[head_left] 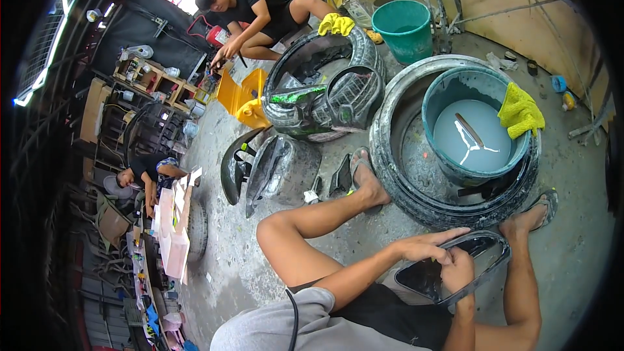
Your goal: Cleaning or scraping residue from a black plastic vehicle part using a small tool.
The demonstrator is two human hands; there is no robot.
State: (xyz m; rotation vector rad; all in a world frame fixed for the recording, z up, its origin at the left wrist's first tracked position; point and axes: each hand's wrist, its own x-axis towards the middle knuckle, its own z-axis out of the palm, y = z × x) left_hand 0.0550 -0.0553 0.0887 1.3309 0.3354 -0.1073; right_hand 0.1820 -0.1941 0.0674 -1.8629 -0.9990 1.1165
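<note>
A black glossy plastic frame (489, 279), rounded and with a wide opening, rests tilted over my lap between my legs. My left hand (426, 247) grips its upper left side, one finger stretched along the rim. Inside the frame, my right hand (458, 269) is closed with curled fingers close to the left one; what it holds, if anything, is hidden. Ahead of my knees stands a teal bucket (437, 149) of cloudy water, set within a large grey-black ring-shaped shell (394, 179). Over the bucket's right rim hangs a yellow-green cloth (520, 112).
A green bucket (403, 31) stands farther off. Beside it lies a big dark moulded shell (372, 101) with a yellow cloth (336, 24). Black parts (286, 166) and a yellow container (250, 97) lie leftward. One person (250, 16) crouches ahead; another (146, 175) works at far left.
</note>
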